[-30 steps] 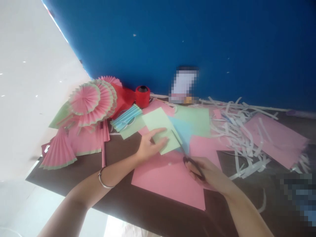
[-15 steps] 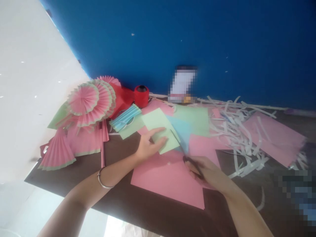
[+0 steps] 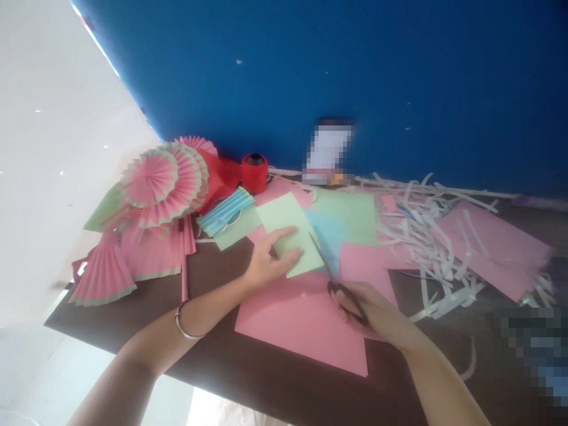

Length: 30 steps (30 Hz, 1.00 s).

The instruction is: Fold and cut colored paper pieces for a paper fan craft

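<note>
My left hand (image 3: 276,255) grips a pale green sheet of paper (image 3: 289,219), its thumb and a finger lying on top near the lower left side. My right hand (image 3: 370,307) is closed around the dark handles of a pair of scissors (image 3: 326,257). The blades point up and left, lying at the right edge of the green sheet. Beneath both hands is a large pink sheet (image 3: 302,322), with a blue sheet (image 3: 328,231) partly showing behind the scissors. How far apart the blades are is hard to make out.
Pink pleated paper fans (image 3: 148,180) are heaped at the left beside a red roll (image 3: 254,174). A folded blue face mask (image 3: 226,212) lies near them. White paper strips (image 3: 426,236) pile up at the right. A blue wall (image 3: 310,71) stands behind the brown table (image 3: 213,355).
The scissors and right hand have shifted very slightly left, and the blades now show over the green sheet's right edge. My left hand has barely moved, still gripping the sheet.
</note>
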Tool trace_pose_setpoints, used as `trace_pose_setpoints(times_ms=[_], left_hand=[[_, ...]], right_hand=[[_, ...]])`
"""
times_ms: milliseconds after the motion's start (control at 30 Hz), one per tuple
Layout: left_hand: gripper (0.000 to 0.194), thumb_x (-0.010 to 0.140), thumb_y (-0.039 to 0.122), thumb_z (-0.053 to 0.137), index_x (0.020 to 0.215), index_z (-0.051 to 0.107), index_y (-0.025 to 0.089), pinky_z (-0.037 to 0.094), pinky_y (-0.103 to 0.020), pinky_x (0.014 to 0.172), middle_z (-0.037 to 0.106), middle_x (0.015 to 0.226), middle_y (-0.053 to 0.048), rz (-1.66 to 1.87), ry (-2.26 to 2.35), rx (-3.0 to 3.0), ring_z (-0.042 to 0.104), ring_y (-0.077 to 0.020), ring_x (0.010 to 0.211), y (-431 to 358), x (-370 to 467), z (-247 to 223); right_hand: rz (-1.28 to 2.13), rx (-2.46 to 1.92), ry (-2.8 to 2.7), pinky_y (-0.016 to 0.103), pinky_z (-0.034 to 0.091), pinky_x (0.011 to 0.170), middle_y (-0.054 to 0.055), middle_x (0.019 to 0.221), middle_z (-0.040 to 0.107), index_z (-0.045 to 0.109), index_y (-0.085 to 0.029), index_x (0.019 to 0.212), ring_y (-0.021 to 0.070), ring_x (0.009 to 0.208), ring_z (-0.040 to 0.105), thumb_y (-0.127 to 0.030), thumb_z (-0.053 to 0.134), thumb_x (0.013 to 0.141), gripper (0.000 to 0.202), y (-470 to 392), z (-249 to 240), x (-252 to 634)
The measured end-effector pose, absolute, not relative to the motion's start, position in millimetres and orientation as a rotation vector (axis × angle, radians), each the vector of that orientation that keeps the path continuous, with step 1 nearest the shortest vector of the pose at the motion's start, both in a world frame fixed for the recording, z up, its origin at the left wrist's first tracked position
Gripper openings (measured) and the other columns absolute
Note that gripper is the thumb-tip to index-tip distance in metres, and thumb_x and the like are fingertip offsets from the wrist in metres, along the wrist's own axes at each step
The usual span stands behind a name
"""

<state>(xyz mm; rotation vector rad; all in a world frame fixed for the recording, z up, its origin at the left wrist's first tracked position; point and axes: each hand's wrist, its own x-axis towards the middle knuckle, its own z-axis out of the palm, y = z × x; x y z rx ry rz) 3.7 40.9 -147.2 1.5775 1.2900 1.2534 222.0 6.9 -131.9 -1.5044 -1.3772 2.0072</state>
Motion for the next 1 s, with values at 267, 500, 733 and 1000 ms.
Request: trace_pose_setpoints(times_ms=[267,500,733,1000], left_hand=[[0.049,0.074,0.036,0.066,0.119,0.052,0.02,0.046,-0.033,0.093,0.058,0.121,-0.008,1.187,1.159,1.623,0.056,-0.0212,0.108,38.8,3.0,-149.3],[0.058,0.073,0.038,0.066,0.124,0.047,0.021,0.045,-0.035,0.095,0.054,0.126,-0.01,1.12,1.115,1.699,0.054,-0.0228,0.113,33.9,5.5,-148.5],[0.063,0.074,0.04,0.065,0.13,0.04,0.024,0.044,-0.037,0.097,0.049,0.131,-0.009,1.061,1.1,1.7,0.051,-0.0239,0.117,31.8,5.0,-149.8],[0.065,0.075,0.038,0.065,0.132,0.038,0.023,0.042,-0.038,0.099,0.049,0.132,-0.009,1.087,1.06,1.708,0.048,-0.024,0.119,30.6,6.3,-153.5]], right_hand=[[2.03,-1.48,-1.334,0.019,0.021,0.037,-0.003,0.056,0.047,0.051,-0.017,0.07,0.005,0.041,0.035,-0.059,0.051,0.076,0.043,5.5,-135.3,224.1],[2.022,-1.39,-1.428,0.021,0.015,0.038,-0.004,0.051,0.044,0.052,-0.016,0.068,0.0039,0.037,0.029,-0.064,0.046,0.077,0.049,6.9,-131.3,221.2],[2.003,-1.396,-1.413,0.02,0.018,0.038,-0.001,0.055,0.048,0.052,-0.016,0.068,0.0052,0.04,0.031,-0.064,0.047,0.076,0.049,6.2,-130.3,217.3],[2.009,-1.404,-1.413,0.021,0.028,0.037,0.003,0.064,0.054,0.053,-0.017,0.071,0.0075,0.044,0.038,-0.067,0.047,0.074,0.05,5.8,-124.2,214.0]])
